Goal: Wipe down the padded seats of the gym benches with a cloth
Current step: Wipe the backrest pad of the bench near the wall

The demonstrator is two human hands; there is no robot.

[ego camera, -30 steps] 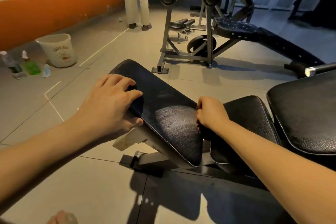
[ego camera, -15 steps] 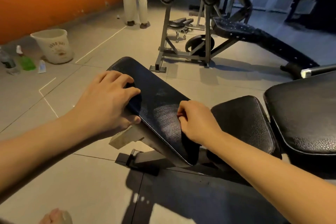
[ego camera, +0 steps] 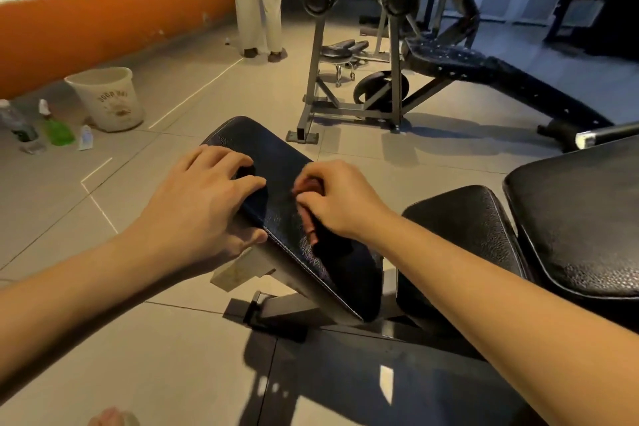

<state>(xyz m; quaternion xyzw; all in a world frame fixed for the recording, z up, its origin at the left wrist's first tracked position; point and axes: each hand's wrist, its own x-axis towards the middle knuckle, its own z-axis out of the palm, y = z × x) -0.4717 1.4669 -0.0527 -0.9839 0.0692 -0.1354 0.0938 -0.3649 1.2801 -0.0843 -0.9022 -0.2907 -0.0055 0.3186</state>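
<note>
**Item 1. Tilted pad** (ego camera: 276,162): black and grained, mounted on a grey metal frame. It sits at the centre of the frame and slopes down toward the lower right.

**Item 2. Left hand** (ego camera: 204,204): at the left edge of the tilted pad. The fingers curl over the top face and the thumb is tucked under the rim, so the hand is clamped on the pad.

**Item 3. Right hand** (ego camera: 340,202): centre of the frame, on the pad's top face, near the left hand but not touching it. The fingers are curled in tight beneath the palm. A smooth dark patch lies under and below the hand (cloth or shadow, cannot tell), so whether this hand holds anything cannot be told.

**Item 4. Second pad** (ego camera: 460,228): black, right of centre, just beside the lower end of the tilted pad.

**Item 5. Large pad** (ego camera: 581,218): black, at the right edge.

**Item 6. Bucket** (ego camera: 107,98): pale, on the tiled floor at the upper left, near the orange wall (ego camera: 103,28).

**Item 7. Green bottle** (ego camera: 57,126) and **clear bottle** (ego camera: 15,123): both stand left of the bucket.

**Item 8. Weight rack** (ego camera: 390,45): runs from upper centre to upper right, well apart from the hands.

**Item 9. Person** (ego camera: 257,0): standing in pale trousers at top centre.
</note>
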